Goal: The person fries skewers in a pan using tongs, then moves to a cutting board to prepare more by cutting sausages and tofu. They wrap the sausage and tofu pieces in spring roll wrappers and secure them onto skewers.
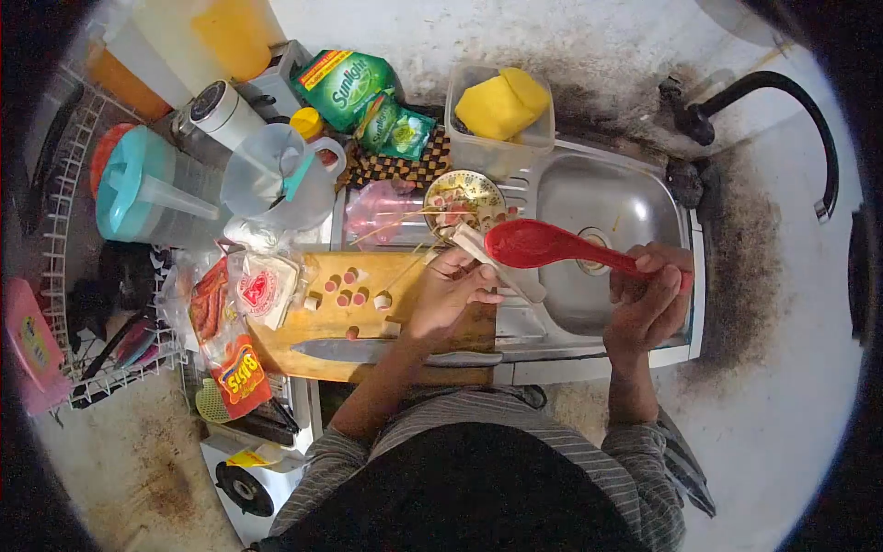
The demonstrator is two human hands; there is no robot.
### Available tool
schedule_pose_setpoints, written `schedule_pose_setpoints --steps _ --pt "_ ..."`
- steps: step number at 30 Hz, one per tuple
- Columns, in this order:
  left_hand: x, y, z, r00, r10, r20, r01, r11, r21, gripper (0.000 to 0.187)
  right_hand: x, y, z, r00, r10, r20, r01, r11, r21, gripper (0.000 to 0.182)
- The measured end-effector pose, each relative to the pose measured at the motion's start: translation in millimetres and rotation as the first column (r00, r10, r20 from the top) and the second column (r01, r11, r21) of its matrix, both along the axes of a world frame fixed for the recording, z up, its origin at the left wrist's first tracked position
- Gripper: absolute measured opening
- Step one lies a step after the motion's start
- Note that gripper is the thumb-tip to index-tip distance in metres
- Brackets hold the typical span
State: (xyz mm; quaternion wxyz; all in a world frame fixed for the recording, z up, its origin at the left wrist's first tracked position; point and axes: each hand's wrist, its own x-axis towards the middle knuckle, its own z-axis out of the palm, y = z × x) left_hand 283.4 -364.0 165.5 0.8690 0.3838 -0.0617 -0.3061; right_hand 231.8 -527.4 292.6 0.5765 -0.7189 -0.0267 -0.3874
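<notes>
My right hand [648, 299] grips the handle of a red plastic spoon [529, 245], whose bowl hovers over the left edge of the steel sink [602, 198]. Just left of it, my left hand [449, 293] holds a pale flat stick [501, 269] that runs under the spoon's bowl. Beside that hand, a wooden cutting board [317, 327] carries several cut sausage pieces [354, 296] and a long knife [368, 350]. Behind the board, a small patterned bowl [464, 195] holds more pieces, with thin bamboo skewers [400, 225] lying across it.
An opened sausage packet [230, 345] lies at the board's left end. Behind stand a clear jug [276, 175], a teal-lidded pitcher [138, 189], green Sunlight pouches [354, 87] and a tub with a yellow sponge [501, 106]. A black tap [782, 87] arches over the sink; a dish rack [83, 304] is left.
</notes>
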Motion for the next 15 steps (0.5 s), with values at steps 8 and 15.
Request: schedule_pose_setpoints --steps 8,15 --pt "1 -4 6 0.992 -0.008 0.125 0.018 0.997 -0.077 0.022 -14 -5 5 0.99 0.137 -0.038 -0.142 0.969 -0.2 0.028" --pt "4 -2 1 0.989 -0.034 0.144 0.037 0.999 -0.019 0.022 -16 -4 31 0.944 0.308 -0.118 -0.301 0.658 -0.69 0.021"
